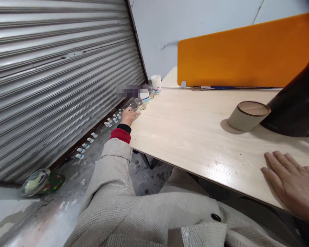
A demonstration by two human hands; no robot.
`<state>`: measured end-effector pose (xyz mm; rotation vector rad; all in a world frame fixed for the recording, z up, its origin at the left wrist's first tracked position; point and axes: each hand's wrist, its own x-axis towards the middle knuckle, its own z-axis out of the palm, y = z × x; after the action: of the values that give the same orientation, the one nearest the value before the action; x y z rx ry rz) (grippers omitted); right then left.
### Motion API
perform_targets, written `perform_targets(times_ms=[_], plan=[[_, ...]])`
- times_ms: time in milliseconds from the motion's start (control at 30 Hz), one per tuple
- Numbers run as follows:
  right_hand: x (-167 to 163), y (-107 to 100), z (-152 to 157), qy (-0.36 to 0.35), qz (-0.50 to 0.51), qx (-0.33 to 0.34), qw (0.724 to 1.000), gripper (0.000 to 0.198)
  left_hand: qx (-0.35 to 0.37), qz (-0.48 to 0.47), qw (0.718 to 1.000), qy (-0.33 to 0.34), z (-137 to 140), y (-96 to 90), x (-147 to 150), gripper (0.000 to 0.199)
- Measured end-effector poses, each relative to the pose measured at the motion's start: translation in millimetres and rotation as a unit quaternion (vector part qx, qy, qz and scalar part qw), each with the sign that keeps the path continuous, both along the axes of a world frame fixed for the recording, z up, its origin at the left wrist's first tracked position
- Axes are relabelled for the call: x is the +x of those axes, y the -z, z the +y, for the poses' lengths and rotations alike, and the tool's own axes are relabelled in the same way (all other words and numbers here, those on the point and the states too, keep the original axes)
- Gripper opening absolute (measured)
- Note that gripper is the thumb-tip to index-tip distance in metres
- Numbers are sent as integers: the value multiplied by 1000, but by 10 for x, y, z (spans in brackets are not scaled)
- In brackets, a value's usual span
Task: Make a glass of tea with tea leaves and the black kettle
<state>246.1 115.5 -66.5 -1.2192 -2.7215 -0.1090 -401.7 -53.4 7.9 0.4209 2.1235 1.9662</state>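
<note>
- Head view, on the nearest clear cup [134,105]: looks see-through, thin-walled, with a round rim; lower part covered by fingers, contents too small to make out.
- Sits at the left edge of the pale wood table [180,130], right at the left hand [129,116].
- Lies between thumb and fingers, just past the palm; curved around the near side, no telling whether gripped firmly or only touched.
- Just beyond: second clear cup [142,107], pale yellowish stuff at the bottom; then a blue-and-white paper cup [145,96], third clear cup [151,93], paper cup stack [156,84].
- Well apart, across the table: right hand [289,176], laid flat palm down, fingers extended, near the beige canister [243,117].
</note>
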Motion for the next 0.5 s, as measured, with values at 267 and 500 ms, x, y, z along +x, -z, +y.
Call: perform_targets(times_ms=[267, 500], plan=[[36, 47, 20, 3, 14, -14, 1000, 92, -15, -26, 999, 22, -171, -66, -16, 65], [126, 176, 83, -32, 19, 8, 999, 88, -30, -11, 999, 10, -219, -39, -54, 56]])
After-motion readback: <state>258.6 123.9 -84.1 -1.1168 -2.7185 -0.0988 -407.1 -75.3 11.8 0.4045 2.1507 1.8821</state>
